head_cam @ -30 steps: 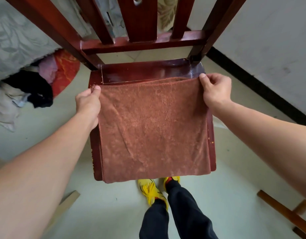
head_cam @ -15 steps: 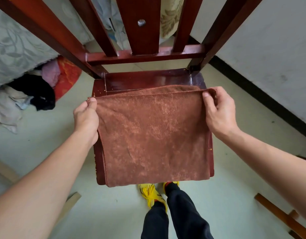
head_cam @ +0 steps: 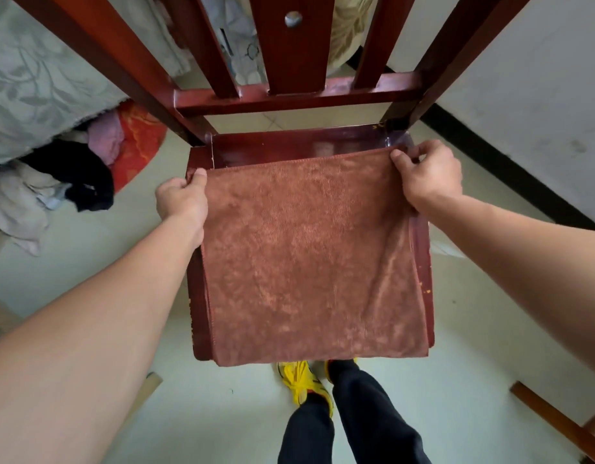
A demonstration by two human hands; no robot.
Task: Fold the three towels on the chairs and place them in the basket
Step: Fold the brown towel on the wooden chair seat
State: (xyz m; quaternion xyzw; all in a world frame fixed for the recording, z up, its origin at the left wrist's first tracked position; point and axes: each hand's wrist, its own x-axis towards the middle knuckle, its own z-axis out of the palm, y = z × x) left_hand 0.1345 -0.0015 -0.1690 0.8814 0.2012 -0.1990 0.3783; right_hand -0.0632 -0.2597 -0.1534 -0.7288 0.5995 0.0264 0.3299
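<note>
Brown towel [head_cam: 309,259] covers chair seat [head_cam: 299,145]; clothes heap [head_cam: 64,182] apparently floor-left

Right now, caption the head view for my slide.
Both hands, left and right, pinch a brown towel spread on a chair.

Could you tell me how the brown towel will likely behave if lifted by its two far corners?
The brown towel probably hangs limp: it drapes over the chair seat edge. Its fuzzy pile suggests a secure grip. Left hand and right hand pinch it easily, so likely light.
</note>
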